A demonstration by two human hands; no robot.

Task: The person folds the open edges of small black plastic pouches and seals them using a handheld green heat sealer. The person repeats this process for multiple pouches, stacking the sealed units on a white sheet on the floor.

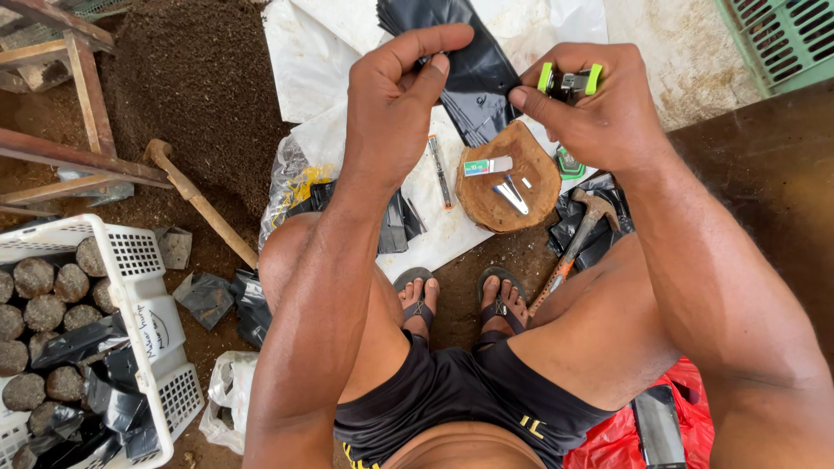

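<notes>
Both hands are up: my right hand (599, 108) clenches the green-ended tool (569, 82), crosswise, just right of the black bag (473, 69) pinched in my left hand (395, 104) fingers

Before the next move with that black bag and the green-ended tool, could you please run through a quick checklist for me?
1. Left hand has the black plastic bag pinched between thumb and fingers: ok.
2. Right hand grips the small tool with green ends: ok.
3. Tool meeting the bag: cannot tell, the fingers hide the contact.
4. Wooden block sits below the hands with small items on it: ok.
5. Hammer lies on the ground by the right knee, within reach: ok.
6. White crate of filled bags stands at the person's left: ok.
</notes>
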